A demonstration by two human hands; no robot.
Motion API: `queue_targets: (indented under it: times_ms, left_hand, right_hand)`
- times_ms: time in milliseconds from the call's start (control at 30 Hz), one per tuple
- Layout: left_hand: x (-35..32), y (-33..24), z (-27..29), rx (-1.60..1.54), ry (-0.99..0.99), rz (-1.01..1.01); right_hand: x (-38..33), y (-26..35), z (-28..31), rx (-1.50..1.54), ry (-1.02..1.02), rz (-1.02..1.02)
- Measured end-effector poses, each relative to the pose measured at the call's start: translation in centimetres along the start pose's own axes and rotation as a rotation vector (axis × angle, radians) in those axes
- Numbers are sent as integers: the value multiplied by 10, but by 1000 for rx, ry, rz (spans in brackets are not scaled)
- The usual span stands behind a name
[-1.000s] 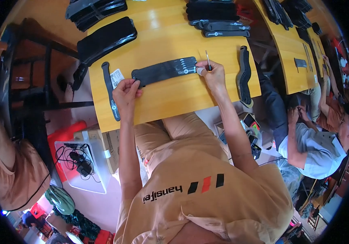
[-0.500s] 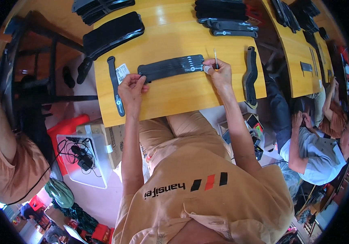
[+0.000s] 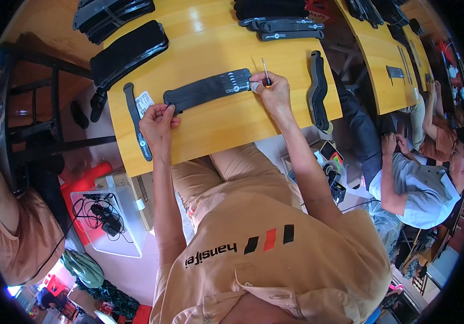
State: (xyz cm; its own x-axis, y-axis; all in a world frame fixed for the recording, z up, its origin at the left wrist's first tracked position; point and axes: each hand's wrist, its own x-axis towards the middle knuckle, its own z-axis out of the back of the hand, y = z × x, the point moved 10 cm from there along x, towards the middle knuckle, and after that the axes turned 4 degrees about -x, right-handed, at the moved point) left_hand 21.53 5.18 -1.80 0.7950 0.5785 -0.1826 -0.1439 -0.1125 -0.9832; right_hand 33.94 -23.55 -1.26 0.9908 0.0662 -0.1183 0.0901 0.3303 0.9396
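Yellow wooden worktop (image 3: 216, 124), crowded. Big black padded stack (image 3: 129, 53) at the back left, another pile of black parts (image 3: 275, 13) at the back centre, a curved black piece (image 3: 318, 92) to the right, a thin black strip (image 3: 135, 127) at the left edge with a small white tag (image 3: 144, 101) beside it.

The work piece: a long black strap (image 3: 207, 89) lying flat across the middle of the worktop, angled slightly, stretched between both hands.

Left hand (image 3: 158, 120) is at the strap's left end, fingers pinched together on that end. Right hand (image 3: 274, 92) is at the right end, fingers closed around a thin pointed tool (image 3: 265, 71) with its tip up, thumb pressing on the strap's end.

Risks, as I judge them:
- The strap could slide or twist if the left pinch loosens while the right hand pushes; it lies on smooth wood.
- The tool tip sits close to the fingertips, so a slip could jab the thumb or mark the strap.
- The thin strip lies just beside the left wrist, near the edge; an elbow move could knock it to the floor.
- The white tag is loose and easily brushed away.
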Motion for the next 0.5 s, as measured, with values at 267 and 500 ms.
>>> queue_targets:
  times_ms: [267,500]
  left_hand:
    - [0,0,1,24,-7,9]
    - [0,-2,3,55,-30,32]
  right_hand:
    - [0,2,3,-46,-37,12]
    - [-1,3,3,-75,-51,6]
